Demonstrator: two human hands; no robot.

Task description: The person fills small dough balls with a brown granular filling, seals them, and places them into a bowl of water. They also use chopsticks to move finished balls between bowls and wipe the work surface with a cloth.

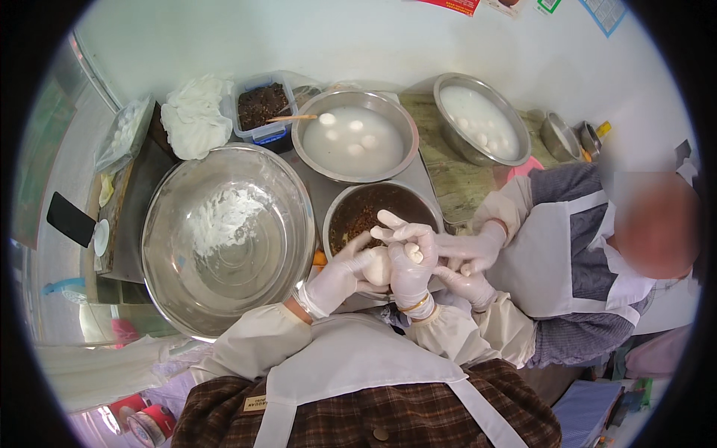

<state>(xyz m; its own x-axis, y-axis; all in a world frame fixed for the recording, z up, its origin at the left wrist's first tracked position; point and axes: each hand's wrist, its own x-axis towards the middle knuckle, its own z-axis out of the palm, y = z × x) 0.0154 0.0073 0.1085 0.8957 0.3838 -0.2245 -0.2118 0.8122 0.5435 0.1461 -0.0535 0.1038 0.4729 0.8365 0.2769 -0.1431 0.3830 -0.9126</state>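
Observation:
My left hand, in a thin translucent glove, cups a smooth white dough ball. Right beside the ball is my gloved right hand, its fingers partly curled and one finger stretched to the left. A small white lump shows among those curled fingers; whether it is dough or gloved fingertips I cannot tell. Both hands are over the near side of a steel bowl holding crumbly brown filling. To my left lies a wide steel basin with white flour on its bottom.
A co-worker's gloved hands are close on my right. Behind stand a steel bowl of cloudy liquid with white balls and a wooden stick, a similar bowl, a plastic tub of dark filling and a white cloth.

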